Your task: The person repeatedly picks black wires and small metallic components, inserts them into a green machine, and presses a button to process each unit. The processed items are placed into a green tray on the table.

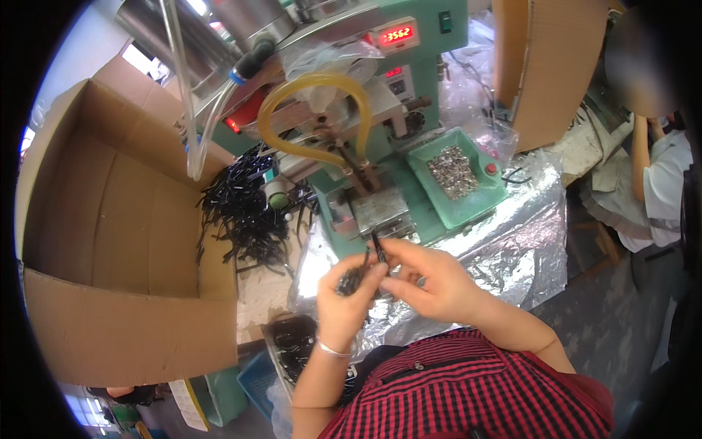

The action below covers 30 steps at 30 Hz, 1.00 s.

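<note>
Both my hands meet in front of a green bench machine, just on the near side of its metal block. My left hand is closed around a small bundle of thin black strips. Thumb and forefinger of my right hand pinch one short black strip, whose upper end points toward the block. The fingertips of the two hands almost touch, and the strip's lower end is partly hidden between them. Whether the strips are cords or tubing I cannot tell.
A green tray of small metal pieces sits right of the block. Black strips lie heaped left, beside a large cardboard box. Foil covers the bench. A yellow hose loops above. Another person sits far right.
</note>
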### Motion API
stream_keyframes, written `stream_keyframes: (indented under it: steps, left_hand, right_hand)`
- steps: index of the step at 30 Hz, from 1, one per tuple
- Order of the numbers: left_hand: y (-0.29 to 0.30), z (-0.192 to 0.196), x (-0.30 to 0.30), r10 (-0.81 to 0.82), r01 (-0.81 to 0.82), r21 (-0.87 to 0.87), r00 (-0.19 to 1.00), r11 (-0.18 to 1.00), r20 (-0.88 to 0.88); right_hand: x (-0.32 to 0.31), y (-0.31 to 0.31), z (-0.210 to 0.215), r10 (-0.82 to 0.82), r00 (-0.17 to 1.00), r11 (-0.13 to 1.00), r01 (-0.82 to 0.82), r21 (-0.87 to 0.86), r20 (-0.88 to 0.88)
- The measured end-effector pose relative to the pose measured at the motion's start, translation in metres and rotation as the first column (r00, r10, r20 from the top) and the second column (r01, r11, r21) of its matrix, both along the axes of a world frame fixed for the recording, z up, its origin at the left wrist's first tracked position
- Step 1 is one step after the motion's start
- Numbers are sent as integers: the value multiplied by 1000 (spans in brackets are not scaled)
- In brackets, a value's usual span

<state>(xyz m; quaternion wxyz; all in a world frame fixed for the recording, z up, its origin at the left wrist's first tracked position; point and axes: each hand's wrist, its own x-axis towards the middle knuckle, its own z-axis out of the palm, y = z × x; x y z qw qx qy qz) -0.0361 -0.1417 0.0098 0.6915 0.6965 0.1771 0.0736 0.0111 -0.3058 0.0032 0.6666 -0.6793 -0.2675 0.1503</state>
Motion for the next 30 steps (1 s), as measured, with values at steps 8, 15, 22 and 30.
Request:
stream_keyframes:
  steps: [8,15,22,30]
  left_hand:
    - [22,26,29,277,-330,132,909,935,310]
    - [51,37,67,332,-462,202,822,863,463]
    - [46,38,70,344,-424,146,856,894,386]
    - [47,38,69,330,-395,102,863,913,383]
  right_hand:
    - [10,-7,-5,-45,950,991,81,103,-308]
    - [25,5,10,-107,944,985,142,93,-314]
    - [33,14,-1,-101,931,984,146,104,-350]
    - [34,19,-1,-64,918,973,144,180,-392]
